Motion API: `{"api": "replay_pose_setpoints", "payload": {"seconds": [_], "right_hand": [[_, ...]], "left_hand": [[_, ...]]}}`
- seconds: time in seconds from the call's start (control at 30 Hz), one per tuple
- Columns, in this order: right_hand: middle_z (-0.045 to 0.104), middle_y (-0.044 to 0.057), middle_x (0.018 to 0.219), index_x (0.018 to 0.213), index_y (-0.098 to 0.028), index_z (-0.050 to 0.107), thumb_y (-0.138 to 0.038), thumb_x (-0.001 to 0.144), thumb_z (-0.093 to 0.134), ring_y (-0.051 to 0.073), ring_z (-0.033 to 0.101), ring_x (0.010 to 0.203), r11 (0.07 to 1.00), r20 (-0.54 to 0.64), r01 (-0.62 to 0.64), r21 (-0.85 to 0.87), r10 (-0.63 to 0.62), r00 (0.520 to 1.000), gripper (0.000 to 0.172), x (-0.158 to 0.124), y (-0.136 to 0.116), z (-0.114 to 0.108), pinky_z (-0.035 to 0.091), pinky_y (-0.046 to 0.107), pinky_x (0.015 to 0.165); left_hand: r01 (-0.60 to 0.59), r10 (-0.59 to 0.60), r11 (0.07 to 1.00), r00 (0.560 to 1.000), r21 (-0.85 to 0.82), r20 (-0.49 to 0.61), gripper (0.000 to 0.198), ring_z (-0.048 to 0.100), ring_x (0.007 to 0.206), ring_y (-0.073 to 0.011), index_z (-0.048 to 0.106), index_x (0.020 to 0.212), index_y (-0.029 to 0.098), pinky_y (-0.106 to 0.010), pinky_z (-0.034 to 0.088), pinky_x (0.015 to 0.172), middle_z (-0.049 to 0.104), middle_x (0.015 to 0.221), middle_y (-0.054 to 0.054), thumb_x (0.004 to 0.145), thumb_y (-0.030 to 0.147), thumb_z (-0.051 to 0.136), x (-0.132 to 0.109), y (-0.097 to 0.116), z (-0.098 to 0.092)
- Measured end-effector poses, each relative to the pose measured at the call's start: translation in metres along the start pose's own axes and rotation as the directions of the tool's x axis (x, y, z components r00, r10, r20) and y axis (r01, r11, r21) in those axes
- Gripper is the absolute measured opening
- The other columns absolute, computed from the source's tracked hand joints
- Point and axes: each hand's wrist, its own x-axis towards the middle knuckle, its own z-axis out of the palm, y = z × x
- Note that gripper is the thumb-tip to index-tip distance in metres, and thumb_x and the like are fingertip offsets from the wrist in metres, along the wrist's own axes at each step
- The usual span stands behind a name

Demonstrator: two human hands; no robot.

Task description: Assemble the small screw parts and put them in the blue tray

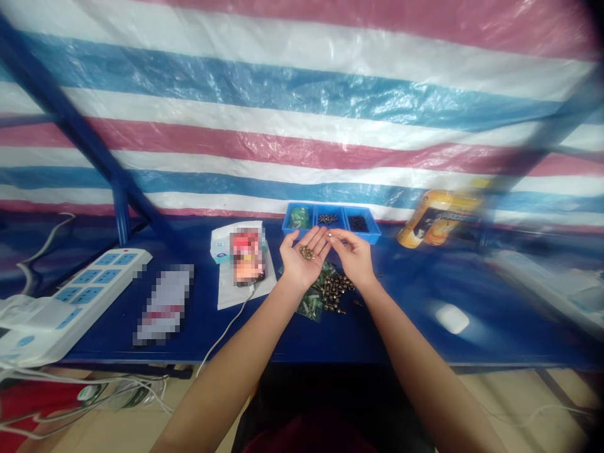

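Observation:
My left hand (304, 261) is palm up, slightly cupped, with a few small brass-coloured screws (306, 252) lying in the palm. Thumb and index finger of my right hand (353, 255) pinch a small shiny metal piece (329, 234) by the left fingertips; its exact kind is too small to make out. Below both hands, a loose pile of brass and dark screw-like parts (336, 290) lies on the blue table (401, 333). Partly hidden under my left hand is a green-tinted plastic bag (311, 307) of small metal parts. Just beyond the fingers stands a blue three-compartment tray (372, 238).
The tray holds a green bag (299, 218), silvery screws (328, 219) and dark small parts (357, 223). Leftward are a power strip (94, 296), a blurred-out flat item (165, 302) and a tissue pack (221, 244). An orange canister (427, 220) and white case (452, 319) are at right.

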Motion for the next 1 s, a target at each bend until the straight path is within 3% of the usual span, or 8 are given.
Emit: {"api": "replay_pose_setpoints", "payload": {"seconds": [0.13, 0.33, 0.53, 0.77, 1.0], "right_hand": [[0.076, 0.004, 0.108, 0.102, -0.026, 0.075, -0.041, 0.083, 0.073, 0.023, 0.07, 0.101, 0.997, 0.02, 0.014, 0.076, -0.015, 1.0, 0.025, -0.001, -0.001, 0.0, 0.055, 0.042, 0.096], [0.078, 0.004, 0.099, 0.101, -0.024, 0.076, -0.04, 0.072, 0.083, 0.023, 0.072, 0.096, 0.972, 0.022, -0.091, 0.216, 0.088, 0.996, 0.034, 0.001, -0.001, 0.001, 0.055, 0.042, 0.096], [0.075, 0.003, 0.094, 0.095, -0.023, 0.073, -0.049, 0.082, 0.072, 0.018, 0.067, 0.085, 0.977, 0.039, -0.089, 0.193, 0.083, 0.996, 0.029, 0.003, 0.005, -0.003, 0.055, 0.033, 0.077], [0.05, -0.003, 0.057, 0.064, -0.023, 0.047, -0.06, 0.089, 0.058, 0.013, 0.052, 0.058, 0.918, 0.073, -0.18, 0.353, 0.165, 0.984, 0.046, 0.005, 0.009, 0.002, 0.048, 0.029, 0.062], [0.037, -0.005, 0.047, 0.052, -0.024, 0.036, -0.056, 0.087, 0.064, 0.013, 0.047, 0.051, 0.925, 0.025, -0.208, 0.316, 0.211, 0.977, 0.055, 0.005, 0.006, 0.001, 0.045, 0.03, 0.06]], "left_hand": [[-0.006, 0.006, 1.0, 1.0, -0.007, 0.005, 0.055, 0.067, 0.116, -0.0292, 0.061, 0.13, 0.005, -0.037, 0.056, 0.096, 0.067, 0.126, -0.022, 0.085, 0.036, 0.055, -0.001, 0.001, 0.001], [-0.002, 0.002, 1.0, 1.0, -0.005, -0.006, 0.054, 0.067, 0.117, -0.03, 0.061, 0.13, 0.005, -0.039, 0.056, 0.096, 0.067, 0.126, -0.022, 0.086, 0.035, 0.054, -0.001, 0.002, 0.001], [-0.006, 0.006, 1.0, 1.0, -0.013, 0.014, 0.059, 0.065, 0.12, -0.0309, 0.056, 0.135, 0.003, -0.04, 0.055, 0.1, 0.065, 0.129, -0.023, 0.086, 0.035, 0.054, -0.001, 0.001, 0.0], [-0.005, 0.006, 1.0, 1.0, -0.03, 0.02, 0.063, 0.062, 0.124, -0.0321, 0.052, 0.14, 0.003, -0.042, 0.052, 0.102, 0.064, 0.131, -0.024, 0.086, 0.034, 0.055, -0.001, 0.003, 0.0], [-0.005, 0.005, 1.0, 1.0, -0.023, 0.023, 0.065, 0.062, 0.124, -0.0316, 0.051, 0.142, 0.003, -0.042, 0.05, 0.105, 0.064, 0.132, -0.024, 0.086, 0.034, 0.055, -0.002, 0.003, 0.0]]}}
